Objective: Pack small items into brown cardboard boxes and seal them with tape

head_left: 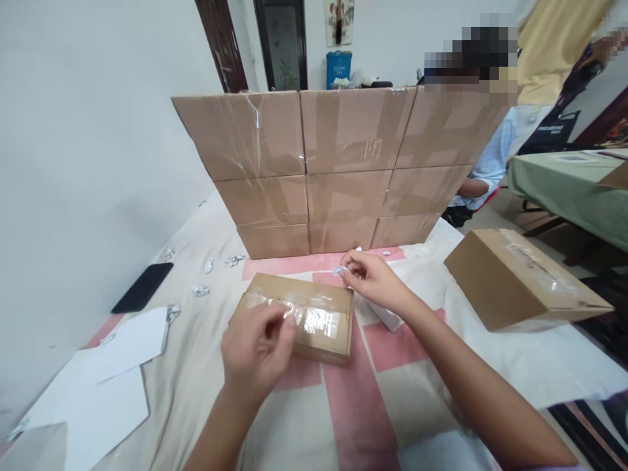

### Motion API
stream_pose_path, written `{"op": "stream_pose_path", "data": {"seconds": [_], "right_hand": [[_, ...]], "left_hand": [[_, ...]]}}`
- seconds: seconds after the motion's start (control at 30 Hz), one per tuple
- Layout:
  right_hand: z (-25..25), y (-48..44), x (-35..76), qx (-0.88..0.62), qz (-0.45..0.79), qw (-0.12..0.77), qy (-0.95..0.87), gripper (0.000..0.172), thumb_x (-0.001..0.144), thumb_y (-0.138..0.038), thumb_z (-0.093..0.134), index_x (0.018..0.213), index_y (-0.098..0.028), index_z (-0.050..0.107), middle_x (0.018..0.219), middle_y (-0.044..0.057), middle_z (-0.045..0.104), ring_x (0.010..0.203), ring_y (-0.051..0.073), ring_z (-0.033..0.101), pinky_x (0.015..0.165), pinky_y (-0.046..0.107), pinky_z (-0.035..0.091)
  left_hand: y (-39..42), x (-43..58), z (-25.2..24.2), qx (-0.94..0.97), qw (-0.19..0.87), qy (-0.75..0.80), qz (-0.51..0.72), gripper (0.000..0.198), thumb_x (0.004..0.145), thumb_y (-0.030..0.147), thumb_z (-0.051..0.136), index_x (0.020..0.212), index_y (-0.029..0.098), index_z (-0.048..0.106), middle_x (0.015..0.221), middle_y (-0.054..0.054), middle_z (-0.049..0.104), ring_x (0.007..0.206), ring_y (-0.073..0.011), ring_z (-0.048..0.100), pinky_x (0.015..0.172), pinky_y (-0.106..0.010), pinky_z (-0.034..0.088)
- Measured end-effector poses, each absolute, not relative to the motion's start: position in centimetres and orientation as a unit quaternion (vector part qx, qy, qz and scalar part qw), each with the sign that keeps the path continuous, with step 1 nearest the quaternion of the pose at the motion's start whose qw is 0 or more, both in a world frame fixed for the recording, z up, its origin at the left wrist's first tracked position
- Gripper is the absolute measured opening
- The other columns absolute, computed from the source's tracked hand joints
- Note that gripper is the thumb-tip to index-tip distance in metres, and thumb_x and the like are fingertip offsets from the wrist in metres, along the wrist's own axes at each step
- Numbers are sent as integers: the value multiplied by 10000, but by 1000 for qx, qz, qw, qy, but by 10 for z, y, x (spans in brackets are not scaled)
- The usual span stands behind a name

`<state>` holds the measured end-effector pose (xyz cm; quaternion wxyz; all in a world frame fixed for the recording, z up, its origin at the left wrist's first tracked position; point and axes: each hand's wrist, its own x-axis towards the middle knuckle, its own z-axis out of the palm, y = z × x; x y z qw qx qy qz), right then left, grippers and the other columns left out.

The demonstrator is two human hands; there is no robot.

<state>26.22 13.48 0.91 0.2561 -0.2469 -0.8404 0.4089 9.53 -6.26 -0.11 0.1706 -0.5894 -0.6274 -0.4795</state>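
A small taped cardboard box (314, 307) lies flat on the pink and white cloth (353, 386) in front of me. My left hand (256, 350) rests at the box's near left edge, fingers pinched together on the clear tape there. My right hand (373, 276) hovers just past the box's far right corner, fingertips pinched on a small crumpled scrap of tape or paper (338, 269). A white slip (385, 315) lies under my right wrist.
A wall of stacked cardboard boxes (338, 170) stands behind. Another taped box (520, 278) lies at the right. White sheets (112, 373), a black phone (143, 286) and crumpled scraps (209, 266) lie at the left. People are behind the stack at the upper right.
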Motion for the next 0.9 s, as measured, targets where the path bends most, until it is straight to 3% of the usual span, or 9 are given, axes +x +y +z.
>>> {"op": "stream_pose_path", "data": {"seconds": [0.1, 0.17, 0.27, 0.43, 0.63, 0.8, 0.9], "right_hand": [[36, 109, 268, -221, 425, 254, -840, 96, 904, -223, 576, 985, -213, 626, 659, -54, 614, 584, 107, 532, 570, 225, 389], [50, 98, 271, -213, 420, 259, -844, 131, 893, -182, 562, 962, -206, 670, 676, -46, 617, 572, 97, 501, 548, 222, 366], [59, 89, 276, -212, 407, 276, -844, 141, 906, -171, 550, 881, -194, 687, 696, -35, 624, 568, 85, 481, 534, 220, 350], [53, 86, 270, -224, 375, 292, -851, 187, 952, -316, 610, 823, -195, 671, 725, -16, 636, 592, 95, 494, 543, 230, 373], [47, 84, 270, -251, 293, 341, -857, 209, 958, -334, 600, 791, -225, 665, 704, 5, 643, 598, 140, 542, 551, 269, 413], [34, 113, 306, -415, 196, 504, -732, 200, 877, -431, 693, 812, -243, 671, 697, 10, 642, 632, 176, 581, 578, 280, 435], [14, 149, 299, -451, 178, 395, -781, 328, 918, -514, 582, 906, -214, 715, 788, 53, 705, 691, 206, 635, 650, 310, 484]], "left_hand": [[-34, 91, 47, -676, 112, -620, -383, 232, 919, 273, 656, 1140, 215, 616, 927, -15, 660, 801, -159, 612, 719, -302, 485], [-20, 88, 62, -718, 81, -608, -329, 156, 953, 290, 609, 1093, 233, 651, 1010, -17, 678, 878, -173, 613, 758, -321, 473], [-13, 83, 67, -734, 43, -606, -302, 173, 1003, 250, 515, 916, 236, 663, 915, 16, 689, 834, -157, 592, 753, -324, 439], [-16, 82, 63, -725, -2, -624, -292, 260, 1028, 298, 441, 851, 215, 612, 853, 0, 661, 812, -167, 584, 744, -331, 420], [-14, 61, 63, -726, 7, -640, -253, 301, 1011, 262, 370, 799, 221, 580, 796, -15, 622, 714, -173, 555, 663, -324, 370], [-29, 4, 66, -554, 82, -764, -319, 235, 983, 297, 446, 835, 221, 612, 860, -10, 665, 695, -168, 555, 638, -316, 324], [-37, -12, 69, -516, 33, -754, -404, 251, 989, 332, 463, 825, 222, 618, 863, 20, 687, 732, -156, 576, 658, -293, 345]]}}
